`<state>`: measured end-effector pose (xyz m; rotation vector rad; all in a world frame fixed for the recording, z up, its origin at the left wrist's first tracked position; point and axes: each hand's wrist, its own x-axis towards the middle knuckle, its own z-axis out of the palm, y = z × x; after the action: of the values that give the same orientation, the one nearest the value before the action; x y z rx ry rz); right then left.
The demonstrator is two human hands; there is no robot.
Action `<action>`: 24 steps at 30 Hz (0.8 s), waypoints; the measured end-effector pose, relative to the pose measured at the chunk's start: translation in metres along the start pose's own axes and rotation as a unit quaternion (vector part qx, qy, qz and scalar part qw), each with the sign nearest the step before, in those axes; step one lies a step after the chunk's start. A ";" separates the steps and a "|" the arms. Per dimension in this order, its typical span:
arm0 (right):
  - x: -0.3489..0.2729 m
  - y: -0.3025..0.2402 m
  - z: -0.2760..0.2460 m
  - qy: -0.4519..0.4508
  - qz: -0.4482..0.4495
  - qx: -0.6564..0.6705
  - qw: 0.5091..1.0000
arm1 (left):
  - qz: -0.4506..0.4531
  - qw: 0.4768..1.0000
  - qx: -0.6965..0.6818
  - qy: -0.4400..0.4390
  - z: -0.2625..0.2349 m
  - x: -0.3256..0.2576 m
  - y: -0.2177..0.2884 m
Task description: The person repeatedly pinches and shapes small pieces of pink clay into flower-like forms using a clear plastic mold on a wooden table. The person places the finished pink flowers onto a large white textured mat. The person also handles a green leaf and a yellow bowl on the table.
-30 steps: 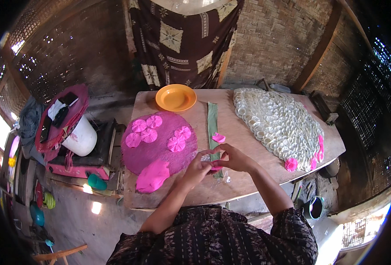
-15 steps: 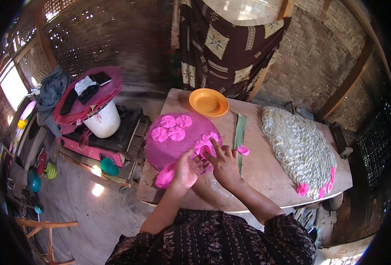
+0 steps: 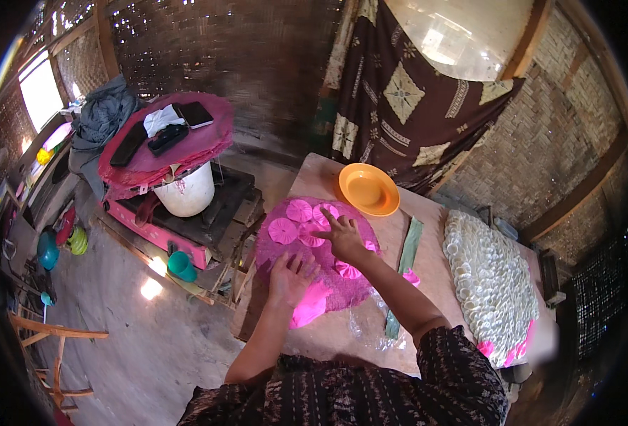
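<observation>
Woven walls (image 3: 207,64) enclosed the room, and a brown patterned cloth (image 3: 399,92) hung at the upper right of the frame. A wooden table (image 3: 429,245) slanted from the centre toward the lower right, bearing a broad spread of overlapping whitish discs (image 3: 488,284) at its right end. Left of that, about mid-frame, a flat magenta round (image 3: 346,292) lay on the tabletop, with an orange plate (image 3: 368,192) just above and to its right. A long green strip (image 3: 410,245) ran between the round and the discs.

Half a second earlier both hands had been close together over the lower right of the round; now they were apart. The right hand (image 3: 346,240) had gone up to the upper cluster of pink rosettes (image 3: 299,211), its fingers spread; whether the tips touched one could not be told. The left hand (image 3: 292,280) was over the round's lower left, fingers loosely spread and apparently holding nothing, beside a bunched pink cloth (image 3: 310,305). The change suggested that attention had passed from the lower-right rosettes, now partly behind the right forearm, to the upper group. Smallest, a pink scrap (image 3: 411,277) lay by the strip.
</observation>
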<state>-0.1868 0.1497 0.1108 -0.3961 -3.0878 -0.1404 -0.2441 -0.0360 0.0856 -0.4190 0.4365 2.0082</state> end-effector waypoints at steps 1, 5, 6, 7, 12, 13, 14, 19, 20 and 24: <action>0.005 0.001 0.006 -0.003 -0.009 -0.022 1.000 | 0.022 1.000 -0.021 -0.008 -0.004 0.003 0.000; 0.014 0.003 0.029 0.010 -0.032 -0.085 0.996 | 0.077 0.997 0.026 0.002 -0.015 0.011 -0.001; 0.012 0.003 0.034 0.018 -0.037 -0.097 0.994 | 0.068 0.997 0.021 -0.002 -0.016 0.013 -0.001; 0.010 0.003 0.037 0.021 -0.045 -0.109 0.993 | 0.066 0.998 0.015 -0.013 -0.017 0.014 -0.002; 0.002 0.005 0.019 0.014 -0.016 -0.060 0.998 | 0.068 0.994 0.081 -0.020 -0.017 0.019 -0.005; 0.001 0.006 0.007 0.011 -0.009 -0.050 0.999 | 0.073 0.992 0.099 -0.027 -0.016 0.020 -0.004; -0.002 0.006 -0.007 0.041 -0.013 -0.022 0.999 | 0.081 0.989 0.120 -0.033 -0.014 0.019 -0.004; -0.068 -0.001 -0.076 0.146 -0.036 -0.015 0.989 | 0.046 0.980 0.185 -0.064 0.007 0.007 -0.010; -0.084 -0.003 -0.086 0.190 -0.054 -0.024 0.980 | 0.032 0.976 0.193 -0.096 0.012 0.003 -0.015; -0.141 -0.016 -0.091 0.133 -0.020 -0.081 0.988 | 0.075 0.924 0.329 -0.177 0.028 -0.010 -0.056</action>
<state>-0.0529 0.0901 0.1951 -0.2930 -2.8305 -0.4126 -0.1929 -0.0055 0.1076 0.3997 0.8874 1.8862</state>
